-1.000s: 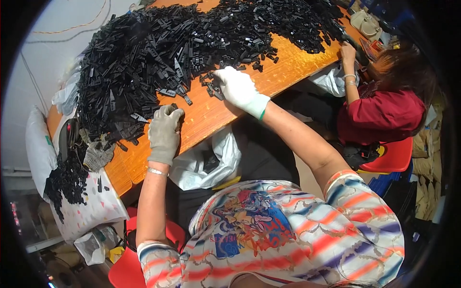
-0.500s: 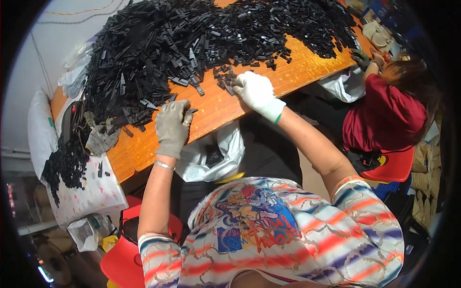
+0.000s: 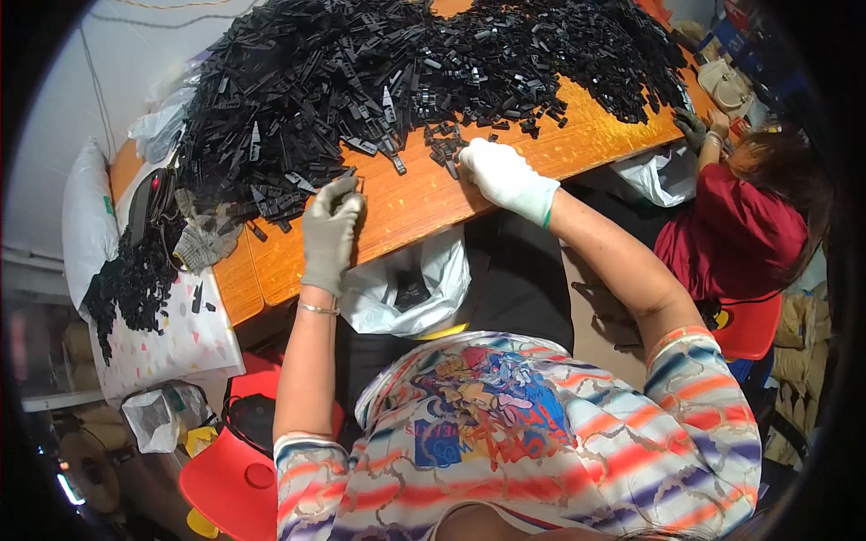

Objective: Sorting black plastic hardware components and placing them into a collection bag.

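A white plastic bag (image 3: 410,288) hangs under the orange table (image 3: 406,203). The left hand (image 3: 329,230), fingers curled, and the right hand (image 3: 505,176), pinching black plastic pieces (image 3: 442,144), have moved nearer.

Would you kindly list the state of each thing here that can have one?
Left hand: gloved grey, resting at the pile's edge on the table, grip unclear.
Right hand: gloved white, fingers among loose black parts, grip unclear.
Black parts: heaped in a wide pile.
Table: near edge bare, rest covered.
White bag: open, hanging below the table edge.
Co-worker's hand: gloved, at the pile.
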{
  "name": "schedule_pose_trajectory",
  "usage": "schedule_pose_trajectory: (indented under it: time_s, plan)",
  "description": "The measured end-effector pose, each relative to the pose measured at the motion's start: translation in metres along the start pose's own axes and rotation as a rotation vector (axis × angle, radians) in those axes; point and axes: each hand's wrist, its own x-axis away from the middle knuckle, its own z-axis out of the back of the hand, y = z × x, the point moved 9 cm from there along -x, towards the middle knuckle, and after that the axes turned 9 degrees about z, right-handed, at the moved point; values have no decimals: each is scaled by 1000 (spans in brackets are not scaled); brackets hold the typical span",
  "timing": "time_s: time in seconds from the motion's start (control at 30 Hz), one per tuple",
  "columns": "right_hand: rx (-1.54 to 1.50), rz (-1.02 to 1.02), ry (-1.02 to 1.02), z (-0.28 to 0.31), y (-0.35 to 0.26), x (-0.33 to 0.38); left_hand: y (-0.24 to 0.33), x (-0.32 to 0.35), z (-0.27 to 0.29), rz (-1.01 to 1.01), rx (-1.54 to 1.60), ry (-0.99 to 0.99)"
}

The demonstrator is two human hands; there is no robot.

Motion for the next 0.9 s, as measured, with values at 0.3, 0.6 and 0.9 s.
schedule_pose_trajectory:
  time_s: [0.3,0.6,0.9]
  plan:
    - [103,-76,-85,-10,18,7,-47,17,-2,376,1074,-211]
    - [156,19,13,1,1,11,-57,29,-4,361,1113,-301]
    - [170,-40,-120,-5,12,12,-56,42,-12,380,1093,-252]
